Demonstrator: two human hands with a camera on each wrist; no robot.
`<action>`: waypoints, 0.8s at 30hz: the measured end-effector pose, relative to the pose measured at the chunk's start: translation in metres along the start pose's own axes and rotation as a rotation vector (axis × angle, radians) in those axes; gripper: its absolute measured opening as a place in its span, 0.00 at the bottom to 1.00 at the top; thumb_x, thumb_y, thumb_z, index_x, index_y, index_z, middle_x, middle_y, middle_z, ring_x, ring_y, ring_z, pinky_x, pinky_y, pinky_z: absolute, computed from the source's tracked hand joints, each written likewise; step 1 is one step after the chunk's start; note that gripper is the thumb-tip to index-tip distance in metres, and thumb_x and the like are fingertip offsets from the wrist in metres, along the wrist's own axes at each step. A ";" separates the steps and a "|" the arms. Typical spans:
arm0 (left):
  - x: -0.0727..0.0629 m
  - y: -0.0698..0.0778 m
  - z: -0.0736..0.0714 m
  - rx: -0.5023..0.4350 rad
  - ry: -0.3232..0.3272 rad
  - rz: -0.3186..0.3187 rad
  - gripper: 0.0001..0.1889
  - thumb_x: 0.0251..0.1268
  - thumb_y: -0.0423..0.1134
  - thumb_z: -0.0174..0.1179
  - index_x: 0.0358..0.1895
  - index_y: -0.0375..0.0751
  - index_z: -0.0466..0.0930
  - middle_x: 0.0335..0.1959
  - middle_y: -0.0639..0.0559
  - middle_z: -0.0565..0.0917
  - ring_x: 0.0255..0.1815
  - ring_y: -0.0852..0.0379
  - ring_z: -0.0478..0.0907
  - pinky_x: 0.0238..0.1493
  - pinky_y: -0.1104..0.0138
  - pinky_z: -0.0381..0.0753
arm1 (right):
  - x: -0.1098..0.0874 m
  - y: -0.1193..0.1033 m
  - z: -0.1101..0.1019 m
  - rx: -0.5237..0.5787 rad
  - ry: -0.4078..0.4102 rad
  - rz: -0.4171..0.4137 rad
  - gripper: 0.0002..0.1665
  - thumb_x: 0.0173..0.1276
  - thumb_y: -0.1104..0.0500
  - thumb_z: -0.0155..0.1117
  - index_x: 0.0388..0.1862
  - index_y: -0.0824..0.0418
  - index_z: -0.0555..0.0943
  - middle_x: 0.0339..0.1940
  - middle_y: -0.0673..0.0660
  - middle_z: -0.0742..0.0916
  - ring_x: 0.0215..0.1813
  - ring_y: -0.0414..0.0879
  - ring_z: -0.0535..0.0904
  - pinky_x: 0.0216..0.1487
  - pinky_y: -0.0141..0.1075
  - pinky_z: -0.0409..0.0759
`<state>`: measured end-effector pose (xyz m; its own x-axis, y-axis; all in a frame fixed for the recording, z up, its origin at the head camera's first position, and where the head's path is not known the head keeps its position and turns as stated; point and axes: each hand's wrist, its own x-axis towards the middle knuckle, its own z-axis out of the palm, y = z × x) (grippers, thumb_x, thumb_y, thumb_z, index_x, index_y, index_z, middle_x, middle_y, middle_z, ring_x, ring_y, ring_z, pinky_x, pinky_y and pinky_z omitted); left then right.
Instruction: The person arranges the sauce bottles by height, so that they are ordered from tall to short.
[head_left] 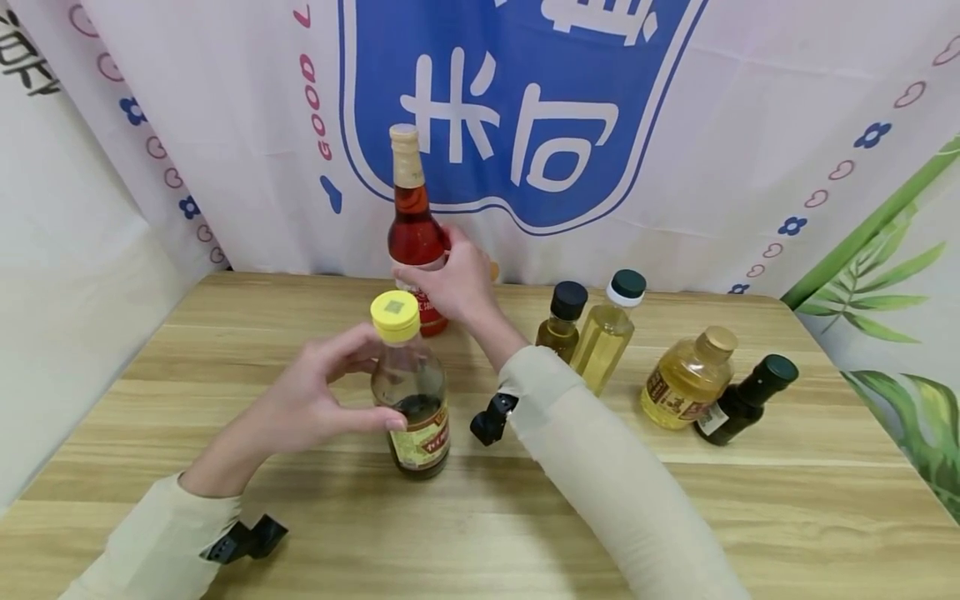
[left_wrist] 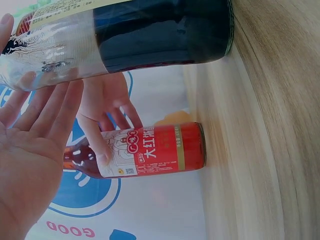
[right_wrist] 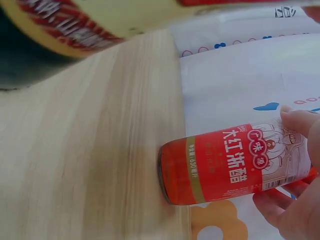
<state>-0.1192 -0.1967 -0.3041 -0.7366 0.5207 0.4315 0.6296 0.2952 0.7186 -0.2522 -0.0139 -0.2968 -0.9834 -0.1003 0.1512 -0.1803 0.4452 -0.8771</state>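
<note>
Clearly printed with GOOD on the curtain (head_left: 262, 167) and 大红浙醋 on the red bottle (right_wrist: 225, 165), upright at the back of the table (head_left: 390, 542). Reaches forward with both sleeved arms (head_left: 622, 483). Grips the red bottle with the right hand (head_left: 457, 287); with the left hand (head_left: 307, 400) spread, touches the nearer yellow-capped bottle (head_left: 412, 387).

room type cannot be told; staged indoor tabletop area suggested: wood-grain table (head_left: 450, 542) topped with seasoning bottles (head_left: 422, 442), backed on far side by white cloth (head_left: 255, 158) printed with blue emblem (head_left: 517, 67) and flowers (head_left: 792, 226); bamboo print (head_left: 862, 234) seen at right.
</note>
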 end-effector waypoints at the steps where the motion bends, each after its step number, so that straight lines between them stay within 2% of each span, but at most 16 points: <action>1: 0.000 0.000 0.000 0.000 0.001 0.000 0.36 0.48 0.27 0.82 0.64 0.39 0.79 0.56 0.48 0.89 0.54 0.63 0.86 0.58 0.70 0.87 | 0.000 0.000 0.000 -0.008 0.001 -0.002 0.41 0.66 0.46 0.79 0.73 0.52 0.71 0.68 0.53 0.85 0.69 0.50 0.81 0.71 0.49 0.82; 15: -0.003 -0.002 0.000 0.006 0.010 0.021 0.39 0.46 0.25 0.82 0.66 0.38 0.78 0.56 0.46 0.88 0.54 0.64 0.86 0.58 0.71 0.87 | -0.001 0.003 0.006 -0.069 0.017 -0.019 0.42 0.66 0.44 0.79 0.73 0.52 0.71 0.67 0.54 0.86 0.66 0.49 0.83 0.69 0.48 0.84; 24: -0.002 -0.002 0.000 0.009 0.007 0.013 0.39 0.46 0.26 0.82 0.66 0.38 0.78 0.56 0.46 0.89 0.54 0.64 0.86 0.58 0.71 0.87 | -0.002 0.000 0.003 -0.076 0.016 -0.013 0.42 0.66 0.44 0.79 0.73 0.53 0.71 0.67 0.54 0.86 0.67 0.49 0.83 0.69 0.48 0.84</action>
<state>-0.1194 -0.1981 -0.3063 -0.7300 0.5193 0.4444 0.6413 0.2954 0.7082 -0.2504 -0.0163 -0.2989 -0.9810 -0.0924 0.1707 -0.1938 0.5099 -0.8381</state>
